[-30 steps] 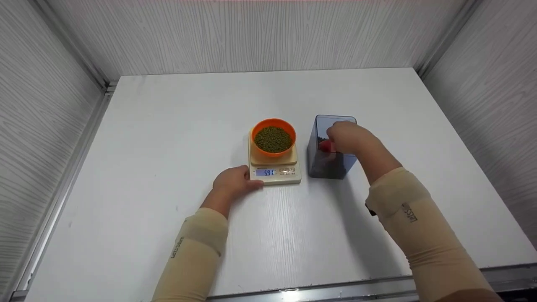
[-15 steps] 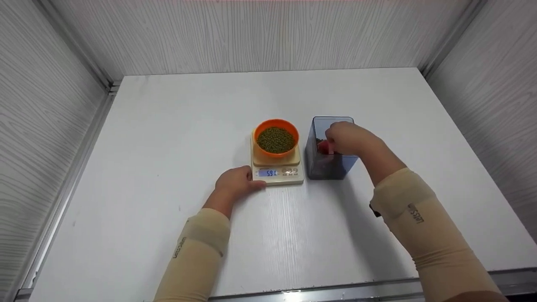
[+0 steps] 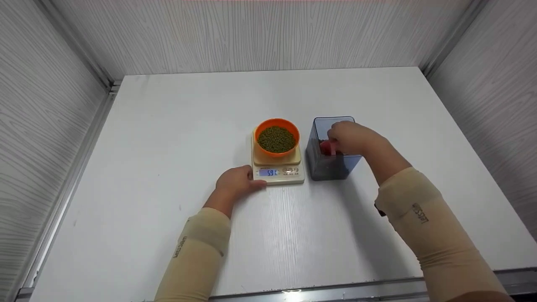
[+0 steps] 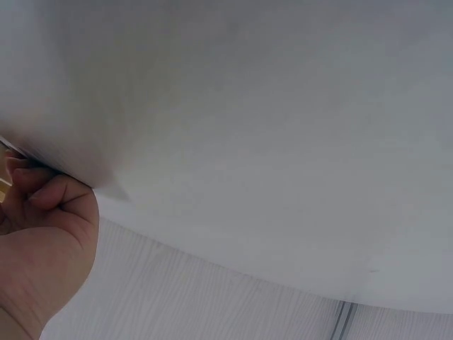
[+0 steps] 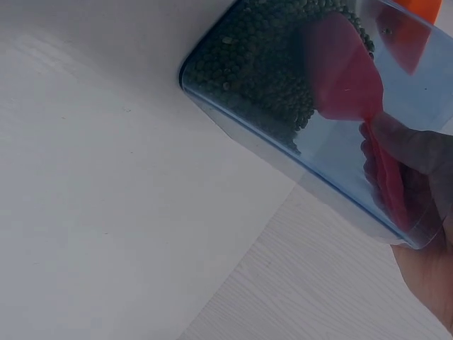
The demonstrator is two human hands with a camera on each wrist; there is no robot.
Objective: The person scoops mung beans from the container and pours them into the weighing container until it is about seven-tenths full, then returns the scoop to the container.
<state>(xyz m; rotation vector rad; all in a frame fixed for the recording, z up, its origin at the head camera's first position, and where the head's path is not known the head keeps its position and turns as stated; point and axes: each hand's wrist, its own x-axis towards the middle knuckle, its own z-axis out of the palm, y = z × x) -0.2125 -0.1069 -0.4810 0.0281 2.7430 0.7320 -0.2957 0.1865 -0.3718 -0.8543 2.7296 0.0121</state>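
Note:
A cream kitchen scale [image 3: 285, 180] with a lit digital display lies on the white table. On its platform stands an orange bowl [image 3: 277, 121] of green mung beans [image 3: 276, 139]. My left hand [image 3: 235, 182] holds the scale's front left corner, thumb along the front edge. To the right of the scale stands a tall clear bluish container [image 3: 331, 170]. My right hand [image 3: 352, 136] reaches into its mouth and grips a red scoop [image 5: 347, 78] by the handle. Seen through the container wall in the right wrist view, the scoop's head lies against the beans [image 5: 241, 64].
The white tabletop [image 3: 188, 117] is bounded by grey wood-grain panels [image 3: 260, 37] at the back and both sides. A metal rail [image 3: 310, 293] runs along its front edge. Scale and container stand close together, with a narrow gap between them.
My right hand, the scoop and the container have shifted slightly to the right. The left hand stays at the scale, whose display looks the same.

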